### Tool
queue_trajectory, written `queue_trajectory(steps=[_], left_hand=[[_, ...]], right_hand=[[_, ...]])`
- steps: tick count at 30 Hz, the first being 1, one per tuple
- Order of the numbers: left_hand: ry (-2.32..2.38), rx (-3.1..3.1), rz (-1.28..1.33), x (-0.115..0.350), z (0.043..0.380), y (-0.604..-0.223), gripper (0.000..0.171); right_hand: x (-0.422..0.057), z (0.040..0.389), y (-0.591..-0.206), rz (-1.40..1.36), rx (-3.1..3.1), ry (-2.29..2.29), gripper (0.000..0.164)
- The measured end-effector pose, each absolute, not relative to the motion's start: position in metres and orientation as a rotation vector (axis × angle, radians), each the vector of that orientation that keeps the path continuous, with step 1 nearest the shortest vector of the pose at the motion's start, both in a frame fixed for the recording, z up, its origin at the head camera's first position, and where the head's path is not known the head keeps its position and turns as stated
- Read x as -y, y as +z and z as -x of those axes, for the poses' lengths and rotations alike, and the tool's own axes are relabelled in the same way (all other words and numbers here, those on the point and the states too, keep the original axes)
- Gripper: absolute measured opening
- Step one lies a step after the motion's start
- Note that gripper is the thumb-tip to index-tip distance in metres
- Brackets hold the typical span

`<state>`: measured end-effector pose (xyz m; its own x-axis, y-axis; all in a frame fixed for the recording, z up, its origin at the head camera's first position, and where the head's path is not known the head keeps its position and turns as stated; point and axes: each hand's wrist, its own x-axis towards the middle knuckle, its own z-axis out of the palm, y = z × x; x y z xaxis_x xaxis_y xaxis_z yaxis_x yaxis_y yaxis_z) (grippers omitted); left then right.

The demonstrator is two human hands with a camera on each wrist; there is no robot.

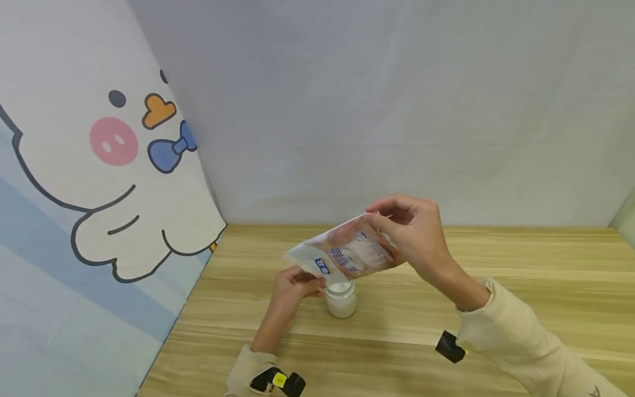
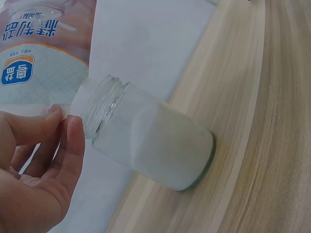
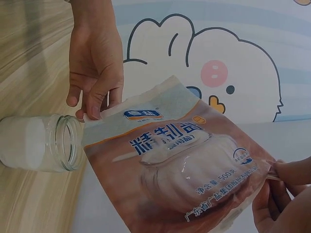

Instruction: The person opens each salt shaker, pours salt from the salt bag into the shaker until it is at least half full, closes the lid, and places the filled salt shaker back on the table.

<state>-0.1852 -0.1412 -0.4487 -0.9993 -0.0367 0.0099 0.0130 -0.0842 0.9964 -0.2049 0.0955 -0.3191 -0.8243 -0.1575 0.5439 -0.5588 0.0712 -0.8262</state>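
A bag of refined salt [image 1: 349, 248], pinkish-brown with a pale blue top, hangs tilted over a glass jar [image 1: 341, 304]. My right hand [image 1: 419, 234] pinches its raised end between thumb and fingers. Lower down, my left hand [image 1: 289, 290] pinches the bag's pale end beside the jar mouth, as the left wrist view shows too, with thumb and fingers [image 2: 73, 145] close to the rim. White salt [image 2: 170, 141] fills much of the upright jar. In the right wrist view the printed front of the bag [image 3: 170, 165] faces the camera.
The jar stands on a wood-grain table [image 1: 238, 325]. Behind is a plain pale backdrop [image 1: 397, 110], and at left a panel with a white cartoon character [image 1: 64, 143]. Black wrist cameras [image 1: 450, 347] sit at both cream sleeves.
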Motion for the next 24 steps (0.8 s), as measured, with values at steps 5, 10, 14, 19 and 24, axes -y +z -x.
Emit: queue_trajectory(steps=[5, 10, 14, 19, 24], left_hand=[[-2.283, 2.108, -0.017, 0.1430, 0.1832, -0.4479, 0.021], [-2.288, 2.102, -0.012, 0.1443, 0.1824, -0.4468, 0.021], [-2.296, 2.104, -0.011, 0.1450, 0.1831, -0.4471, 0.022], [-2.288, 2.107, -0.014, 0.1445, 0.1827, -0.4457, 0.022], [-2.276, 2.121, -0.022, 0.1445, 0.1827, -0.4450, 0.022]], right_hand=[[-0.0935, 0.2024, -0.3177, -0.718, 2.042, 1.814, 0.007], [-0.0917, 0.2008, -0.3167, -0.712, 2.046, 1.811, 0.007], [-0.0910, 0.2002, -0.3163, -0.716, 2.042, 1.817, 0.007], [-0.0908, 0.1995, -0.3158, -0.719, 2.039, 1.816, 0.007], [-0.0907, 0.1989, -0.3152, -0.719, 2.039, 1.813, 0.007]])
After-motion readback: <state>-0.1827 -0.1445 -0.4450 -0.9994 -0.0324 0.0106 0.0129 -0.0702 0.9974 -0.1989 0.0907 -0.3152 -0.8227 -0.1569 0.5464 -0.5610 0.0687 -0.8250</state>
